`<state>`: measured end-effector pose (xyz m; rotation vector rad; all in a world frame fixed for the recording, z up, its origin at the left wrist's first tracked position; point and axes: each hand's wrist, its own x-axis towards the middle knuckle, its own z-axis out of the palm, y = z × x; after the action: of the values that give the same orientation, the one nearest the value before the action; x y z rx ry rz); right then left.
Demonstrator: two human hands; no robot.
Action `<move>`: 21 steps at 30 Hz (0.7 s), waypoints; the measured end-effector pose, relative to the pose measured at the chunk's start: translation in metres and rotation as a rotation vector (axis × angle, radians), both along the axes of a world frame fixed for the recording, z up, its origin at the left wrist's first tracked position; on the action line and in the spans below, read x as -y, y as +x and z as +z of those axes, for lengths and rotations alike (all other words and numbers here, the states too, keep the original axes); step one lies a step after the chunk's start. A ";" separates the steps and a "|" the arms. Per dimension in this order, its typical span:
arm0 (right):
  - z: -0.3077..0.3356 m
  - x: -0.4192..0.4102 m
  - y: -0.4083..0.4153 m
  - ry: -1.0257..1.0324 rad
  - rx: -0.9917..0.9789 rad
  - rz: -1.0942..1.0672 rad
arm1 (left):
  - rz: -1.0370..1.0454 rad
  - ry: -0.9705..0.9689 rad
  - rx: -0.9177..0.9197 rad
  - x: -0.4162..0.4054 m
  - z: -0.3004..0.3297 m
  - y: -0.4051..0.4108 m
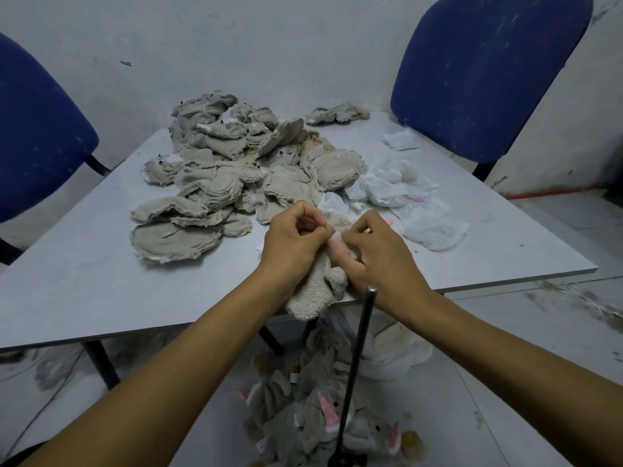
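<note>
My left grip [296,239] and right grip [379,256] both pinch the beige plush skin [315,294] with curled fingers at the grey bench's [84,281] near edge, and its lower end hangs over. A heap of beige fabric pieces [219,183] lies mid-bench, with white mesh scraps [391,187] toward the right edge. A blue chair [488,72] stands at the far corner against a scuffed white wall [269,45]. Grey plush toys [320,416] lie on the floor below.
</note>
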<state>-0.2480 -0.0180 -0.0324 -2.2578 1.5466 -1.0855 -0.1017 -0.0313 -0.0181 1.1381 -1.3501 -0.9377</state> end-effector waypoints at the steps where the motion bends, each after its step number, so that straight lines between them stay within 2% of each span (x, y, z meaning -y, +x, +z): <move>1: 0.001 -0.001 0.000 0.020 -0.009 0.000 | -0.025 0.006 -0.024 0.000 0.001 0.001; 8: 0.002 -0.009 -0.001 -0.178 0.147 -0.051 | -0.086 0.022 -0.126 -0.004 0.002 -0.003; 11: 0.003 -0.007 -0.002 -0.151 0.168 -0.033 | -0.081 0.012 -0.130 -0.005 0.002 -0.002; 17: 0.004 -0.006 -0.001 0.046 0.042 0.025 | -0.050 -0.002 -0.129 -0.007 0.001 -0.001; 21: 0.009 -0.008 -0.008 0.080 0.121 0.083 | -0.021 -0.002 -0.097 -0.006 0.002 -0.003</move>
<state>-0.2563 -0.0100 -0.0229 -2.1419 1.4100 -1.0959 -0.1048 -0.0250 -0.0160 1.0650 -1.2867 -0.9938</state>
